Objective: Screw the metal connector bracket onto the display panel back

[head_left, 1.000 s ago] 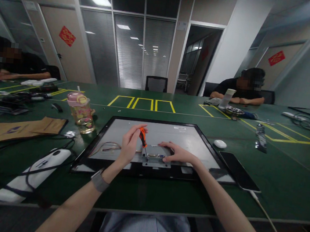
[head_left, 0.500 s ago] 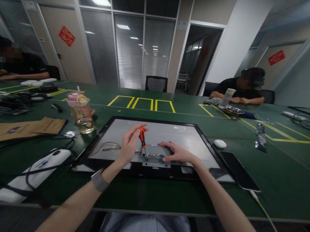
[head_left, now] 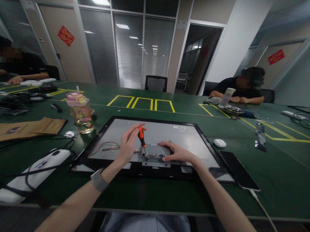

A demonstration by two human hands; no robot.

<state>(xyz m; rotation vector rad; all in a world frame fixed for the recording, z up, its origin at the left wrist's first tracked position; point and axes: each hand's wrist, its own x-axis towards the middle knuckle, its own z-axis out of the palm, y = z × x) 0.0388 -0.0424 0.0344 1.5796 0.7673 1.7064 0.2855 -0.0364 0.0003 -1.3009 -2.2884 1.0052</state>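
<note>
My left hand (head_left: 129, 142) is closed around the handle of an orange and black screwdriver (head_left: 142, 136). The screwdriver leans, its tip down at the left end of a small metal bracket with ports (head_left: 153, 155). That bracket sits at the near edge of a flat display panel (head_left: 131, 128), which lies back side up in a black frame. With fingers curved around the right end of the bracket, my right hand (head_left: 178, 153) rests on it. Thin coloured wires (head_left: 110, 146) run leftward from the bracket. Whatever the screwdriver tip touches is too small to make out.
Left of the panel stand a pink-lidded cup (head_left: 80, 113), a brown paper bag (head_left: 23, 130) and a white power strip (head_left: 34, 175) with black cables. To the right lie a phone (head_left: 239, 171) on a cable and a white case (head_left: 220, 143). Two people sit across the table.
My hands and the screwdriver stay almost in place, the left hand shifting very slightly. At the far left, another person's hand has moved over the table.
</note>
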